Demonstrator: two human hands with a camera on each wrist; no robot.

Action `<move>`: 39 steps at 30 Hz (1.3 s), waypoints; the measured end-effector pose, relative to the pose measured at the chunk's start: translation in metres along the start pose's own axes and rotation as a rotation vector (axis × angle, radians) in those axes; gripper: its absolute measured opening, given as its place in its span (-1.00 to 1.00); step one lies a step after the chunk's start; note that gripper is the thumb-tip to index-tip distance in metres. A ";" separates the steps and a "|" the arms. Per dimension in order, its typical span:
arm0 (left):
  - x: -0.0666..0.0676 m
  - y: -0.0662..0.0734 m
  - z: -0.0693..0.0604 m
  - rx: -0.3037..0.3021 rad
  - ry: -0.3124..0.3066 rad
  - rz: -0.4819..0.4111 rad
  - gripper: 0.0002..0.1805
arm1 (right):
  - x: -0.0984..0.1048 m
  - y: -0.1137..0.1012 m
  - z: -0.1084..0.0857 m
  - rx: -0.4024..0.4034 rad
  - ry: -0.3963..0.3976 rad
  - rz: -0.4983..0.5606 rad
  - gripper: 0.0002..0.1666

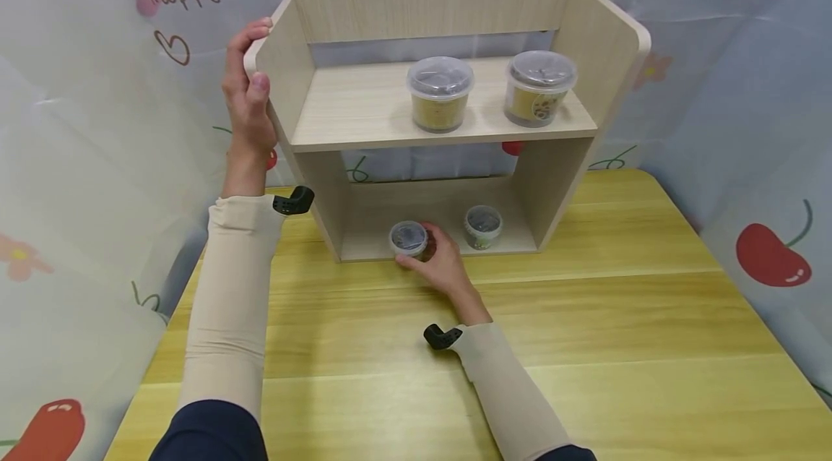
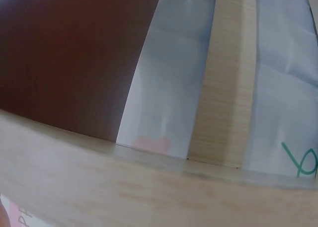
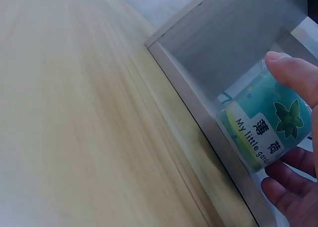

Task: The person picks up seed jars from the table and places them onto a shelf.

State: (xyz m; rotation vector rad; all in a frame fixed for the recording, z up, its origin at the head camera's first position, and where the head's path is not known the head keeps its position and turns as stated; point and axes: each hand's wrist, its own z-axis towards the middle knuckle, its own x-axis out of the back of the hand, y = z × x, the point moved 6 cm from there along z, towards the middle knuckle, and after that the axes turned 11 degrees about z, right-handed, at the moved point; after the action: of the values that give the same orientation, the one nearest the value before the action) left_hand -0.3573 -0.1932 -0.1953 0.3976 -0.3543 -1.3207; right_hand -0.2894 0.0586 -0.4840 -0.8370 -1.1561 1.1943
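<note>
A two-tier light wooden shelf stands on the table. My left hand grips the upper edge of its left side panel, the thumb lying along the front. On the lower tier, my right hand holds a small lidded plastic cup from its right side. In the right wrist view, this cup has a green "My little garden" label with a leaf picture. The thumb touches its upper part and the other fingers curl at its far side. The cup sits at the lower board's front edge.
Another small lidded cup stands to the right on the lower tier. Two larger lidded tubs with yellowish contents stand on the upper tier. A yellow wooden table lies below, and a printed curtain hangs around it.
</note>
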 end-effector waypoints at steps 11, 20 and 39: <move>-0.001 -0.002 -0.001 -0.006 -0.005 0.003 -0.05 | 0.008 0.006 0.005 -0.007 0.019 -0.015 -0.07; 0.000 -0.004 -0.001 0.009 -0.010 0.006 -0.07 | 0.013 0.011 0.010 -0.047 -0.001 -0.018 -0.06; 0.000 -0.002 -0.001 -0.001 -0.001 0.010 -0.09 | 0.022 0.012 0.019 -0.018 0.010 -0.042 -0.08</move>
State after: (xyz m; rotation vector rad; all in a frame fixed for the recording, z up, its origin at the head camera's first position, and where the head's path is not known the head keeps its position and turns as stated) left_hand -0.3584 -0.1940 -0.1973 0.3942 -0.3557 -1.3111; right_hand -0.3111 0.0806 -0.4858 -0.8276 -1.1724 1.1459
